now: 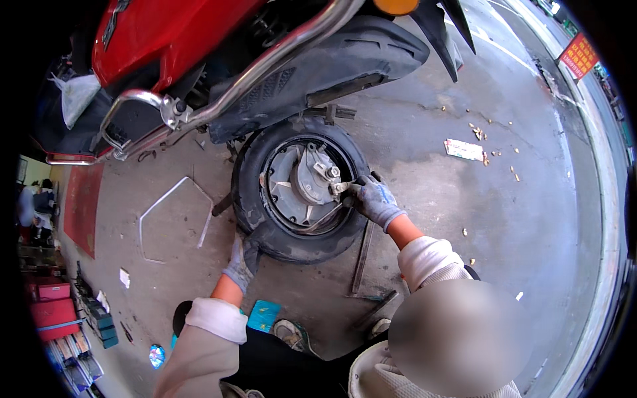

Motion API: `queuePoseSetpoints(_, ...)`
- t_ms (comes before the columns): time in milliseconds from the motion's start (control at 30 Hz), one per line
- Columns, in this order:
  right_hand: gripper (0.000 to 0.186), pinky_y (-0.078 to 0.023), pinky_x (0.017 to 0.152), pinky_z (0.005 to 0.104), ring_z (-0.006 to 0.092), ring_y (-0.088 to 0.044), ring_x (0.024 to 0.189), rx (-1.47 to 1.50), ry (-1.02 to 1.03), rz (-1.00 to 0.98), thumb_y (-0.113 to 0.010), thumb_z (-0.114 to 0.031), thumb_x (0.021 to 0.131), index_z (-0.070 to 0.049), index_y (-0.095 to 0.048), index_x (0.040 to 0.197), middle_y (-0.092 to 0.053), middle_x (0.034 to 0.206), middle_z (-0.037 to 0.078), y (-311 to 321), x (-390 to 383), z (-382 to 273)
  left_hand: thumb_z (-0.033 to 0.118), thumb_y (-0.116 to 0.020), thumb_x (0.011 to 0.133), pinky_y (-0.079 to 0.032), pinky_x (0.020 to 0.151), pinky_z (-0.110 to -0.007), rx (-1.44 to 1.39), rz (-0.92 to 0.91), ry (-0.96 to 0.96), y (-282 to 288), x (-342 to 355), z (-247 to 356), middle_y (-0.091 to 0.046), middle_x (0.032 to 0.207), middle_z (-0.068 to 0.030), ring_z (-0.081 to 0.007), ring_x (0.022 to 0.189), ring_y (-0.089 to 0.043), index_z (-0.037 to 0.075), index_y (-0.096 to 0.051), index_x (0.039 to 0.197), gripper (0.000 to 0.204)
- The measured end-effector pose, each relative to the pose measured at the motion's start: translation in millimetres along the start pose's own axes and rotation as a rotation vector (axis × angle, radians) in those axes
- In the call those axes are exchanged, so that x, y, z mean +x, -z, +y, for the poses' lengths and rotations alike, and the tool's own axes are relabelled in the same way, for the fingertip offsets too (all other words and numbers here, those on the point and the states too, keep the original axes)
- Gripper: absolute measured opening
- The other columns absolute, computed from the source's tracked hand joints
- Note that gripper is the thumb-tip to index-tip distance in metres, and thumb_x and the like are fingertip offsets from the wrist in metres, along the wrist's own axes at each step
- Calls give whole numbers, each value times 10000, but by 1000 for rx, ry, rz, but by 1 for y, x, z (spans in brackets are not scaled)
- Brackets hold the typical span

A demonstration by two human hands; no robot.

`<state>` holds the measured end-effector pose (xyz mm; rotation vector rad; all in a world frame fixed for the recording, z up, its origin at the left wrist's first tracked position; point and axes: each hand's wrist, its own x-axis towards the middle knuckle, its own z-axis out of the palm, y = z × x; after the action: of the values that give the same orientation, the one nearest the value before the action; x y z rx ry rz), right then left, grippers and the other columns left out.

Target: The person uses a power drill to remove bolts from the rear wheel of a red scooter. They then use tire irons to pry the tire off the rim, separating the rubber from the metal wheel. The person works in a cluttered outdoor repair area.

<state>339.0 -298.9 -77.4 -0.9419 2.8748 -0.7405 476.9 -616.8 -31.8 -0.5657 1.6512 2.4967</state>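
Your gloved left hand [243, 260] grips the lower edge of the scooter's rear tyre [260, 233] — your right hand [373, 199] closes on a tool [340, 188] at the hub [312, 178].

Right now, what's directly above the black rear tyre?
The black plastic mudguard arches over the black rear tyre, with a chrome tube rail and red scooter body panel higher up. The tyre's top tread is hidden beneath the mudguard.

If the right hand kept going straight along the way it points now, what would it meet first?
The right hand points up-left at the wheel hub. It already seems to touch a small metal part at the axle nut, so it would likely meet that first; depth is uncertain.
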Motion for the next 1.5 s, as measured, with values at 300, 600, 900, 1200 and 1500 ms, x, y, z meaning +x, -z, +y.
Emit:
queuePoseSetpoints(300, 223, -448, 920, 454, 391, -525, 1109, 58, -139, -8, -626, -140, 768, -123, -672, 986, -535, 1161, 207, -10, 8, 0, 317, -645, 880, -407, 1039, -398, 25, 3, -19, 2, 10, 1, -511, 1330, -63, -222, 1204, -504, 90, -414, 1384, 599)
queuePoseSetpoints(600, 243, -489, 852, 432, 403, -619, 964, 292, -163, -260, -603, -280, 849, -127, -687, 1018, -648, 1043, 237, 45, -13, 27, 384, -552, 932, -403, 1041, -359, 180, 125, -207, -4, 18, 11, -525, 1322, -72, -218, 1201, -509, 55, -471, 1343, 532)
queuePoseSetpoints(900, 535, -476, 659, 333, 199, -614, 725, 659, -926, 93, -625, -477, 857, 49, -664, 942, -668, 793, 114, 44, -77, 127, 498, -436, 969, -536, 823, -349, -16, 305, -58, 1, 102, 51, -656, 1130, -58, -200, 949, -645, 63, -554, 1269, 541)
queuePoseSetpoints(1200, 343, -476, 636, 355, 243, -615, 696, 1163, -972, 186, -549, -340, 904, -58, -640, 1076, -645, 819, 124, -40, 16, 68, 695, -378, 894, -489, 888, -321, -23, 240, -55, 63, 46, -4, -638, 1153, -35, -173, 971, -611, 95, -541, 1294, 740)
queuePoseSetpoints(1500, 466, -498, 870, 331, 231, -646, 934, 1860, -826, 156, -380, -397, 992, -33, -601, 1180, -680, 1069, 108, -52, 6, 19, 532, -386, 975, -467, 905, -272, 284, 190, -11, 35, 51, 65, -615, 1207, -50, -149, 1005, -599, -4, -528, 1285, 635)
